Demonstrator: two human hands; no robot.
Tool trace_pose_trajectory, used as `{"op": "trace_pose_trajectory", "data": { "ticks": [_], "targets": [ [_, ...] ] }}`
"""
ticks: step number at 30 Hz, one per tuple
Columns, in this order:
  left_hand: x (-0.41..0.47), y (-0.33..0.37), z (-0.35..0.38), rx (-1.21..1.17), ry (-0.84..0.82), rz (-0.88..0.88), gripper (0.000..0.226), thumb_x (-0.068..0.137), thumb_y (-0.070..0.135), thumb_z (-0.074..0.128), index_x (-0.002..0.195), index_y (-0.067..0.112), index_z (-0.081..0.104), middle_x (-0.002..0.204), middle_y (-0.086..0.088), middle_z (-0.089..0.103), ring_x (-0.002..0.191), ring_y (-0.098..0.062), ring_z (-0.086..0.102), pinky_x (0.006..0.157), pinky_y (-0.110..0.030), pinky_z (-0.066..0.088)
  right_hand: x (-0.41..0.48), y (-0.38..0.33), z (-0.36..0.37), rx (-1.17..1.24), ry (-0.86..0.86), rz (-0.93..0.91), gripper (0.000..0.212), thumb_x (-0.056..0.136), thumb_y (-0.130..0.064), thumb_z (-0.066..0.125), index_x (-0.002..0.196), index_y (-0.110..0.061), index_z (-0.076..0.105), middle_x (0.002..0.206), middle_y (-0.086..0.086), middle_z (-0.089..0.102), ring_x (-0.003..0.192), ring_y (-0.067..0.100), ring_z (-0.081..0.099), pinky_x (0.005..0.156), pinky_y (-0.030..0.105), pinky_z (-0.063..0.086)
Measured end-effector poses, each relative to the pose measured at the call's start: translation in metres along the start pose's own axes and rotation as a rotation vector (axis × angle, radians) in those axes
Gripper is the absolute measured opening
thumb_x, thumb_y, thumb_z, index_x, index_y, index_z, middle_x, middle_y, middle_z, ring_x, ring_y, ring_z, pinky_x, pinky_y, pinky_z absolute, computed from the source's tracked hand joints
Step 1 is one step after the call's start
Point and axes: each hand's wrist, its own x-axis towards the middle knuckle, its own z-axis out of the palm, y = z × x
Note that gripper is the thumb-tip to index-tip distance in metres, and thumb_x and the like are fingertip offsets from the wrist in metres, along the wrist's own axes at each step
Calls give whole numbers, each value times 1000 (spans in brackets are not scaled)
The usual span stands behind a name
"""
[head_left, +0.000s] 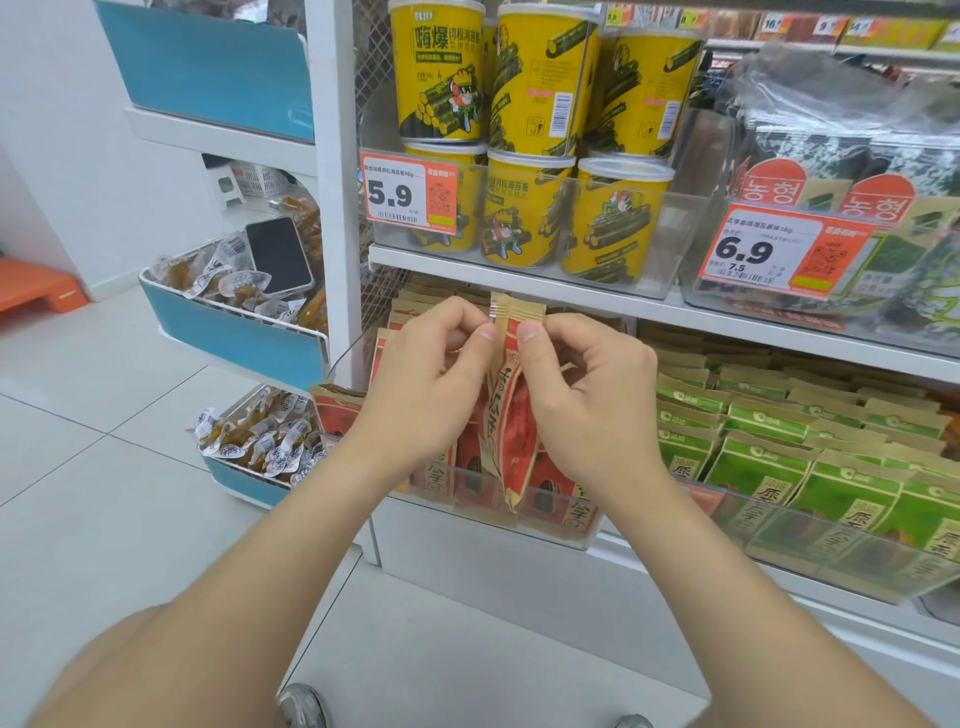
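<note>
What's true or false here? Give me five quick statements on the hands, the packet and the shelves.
1. The left hand and right hand both pinch the top of a red packet. True.
2. The phone lies on the floor. False: it lies on snacks in a blue bin.
3. The yellow tubs stand on the shelf above the stocked red packets. True.
4. The price tag in front of the tubs reads 6.9. False: it reads 5.9.
5. The green packets sit left of the red ones. False: they sit to the right.
</note>
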Motion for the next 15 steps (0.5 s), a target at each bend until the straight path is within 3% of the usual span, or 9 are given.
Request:
{"op": "trace_pose_trajectory", "data": {
  "ticks": [2,4,7,9,10,13,15],
  "targets": [
    [0,0,-1,-27,-17,-10,21,111,28,57,94,17,65,74,3,68,75,-29,67,73,-55,62,1,0,-1,-2,-3,-1,33,105,-23,64,73,-14,67,62,-2,54,60,17,50,57,43,43],
    [-1,0,-1,-30,-27,-9,20,111,27,58,95,17,65,75,6,68,75,-25,68,76,-59,61,1,1,-2,9,-3,-1,34,106,-22,64,73,-15,66,62,-4,54,60,15,49,57,41,42],
    [-2,3,-2,-42,-34,-6,18,111,26,59,98,16,67,80,9,72,72,-11,68,72,-44,63,1,2,-2,37,2,15,31,108,-24,62,81,-14,73,67,-1,63,64,17,57,61,41,46],
    [-2,7,-4,-54,-59,-10,12,109,26,63,100,18,67,89,12,75,71,-4,71,67,-27,58,1,1,-2,39,37,39,34,109,-22,60,77,-17,70,63,-6,57,61,9,50,59,36,41],
    [-3,9,-5,-60,-85,-24,8,107,27,66,102,20,66,96,12,77,73,-5,74,67,-26,59,2,0,-2,30,63,47,36,110,-21,60,74,-20,65,60,-8,52,60,6,45,58,34,37],
    [-5,11,-7,-40,-171,-49,10,103,25,68,105,23,59,105,11,74,67,-20,74,67,-41,63,1,0,-1,-10,99,23,39,111,-20,59,72,-26,59,61,-10,48,61,8,44,60,32,34],
    [-6,12,-7,-15,-221,-69,14,101,24,66,105,22,54,99,4,72,62,-33,64,67,-52,60,-2,1,0,-2,78,6,29,110,-23,60,85,-22,75,70,-9,63,68,10,57,63,35,44]
  ]
}}
